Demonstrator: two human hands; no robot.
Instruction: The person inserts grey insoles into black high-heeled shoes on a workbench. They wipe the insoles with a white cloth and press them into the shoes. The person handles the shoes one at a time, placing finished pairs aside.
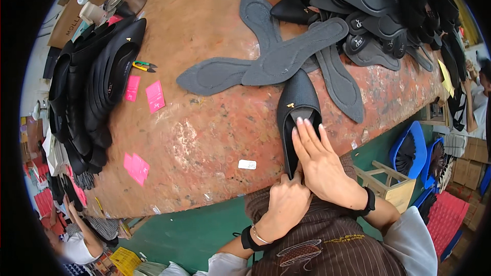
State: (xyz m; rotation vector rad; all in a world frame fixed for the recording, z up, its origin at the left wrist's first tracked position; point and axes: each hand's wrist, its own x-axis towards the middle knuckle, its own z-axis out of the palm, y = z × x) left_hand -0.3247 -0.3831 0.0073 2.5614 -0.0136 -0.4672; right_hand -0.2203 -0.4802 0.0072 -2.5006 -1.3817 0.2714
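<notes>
A black pointed flat shoe [300, 94] with a small gold ornament lies at the table's near edge, toe pointing away from me. My left hand [289, 199] is closed round the heel end of the shoe. The fingers of my right hand [325, 168] are stretched out and lie inside the shoe's opening, over its inner sole; what is beneath them is hidden. Just beyond the toe, several grey insoles [291, 53] overlap on the table, and another grey insole [340, 84] lies to the right of the shoe.
Nested black shoes [97, 87] stand at the left, beside yellow-green thread snips [144, 66] and pink cards [155, 96]. A white label [247, 164] lies near the front edge. Black insoles and shoes [373, 0] are heaped far right. Below stand a wooden stool [394, 186] and blue bins [409, 149].
</notes>
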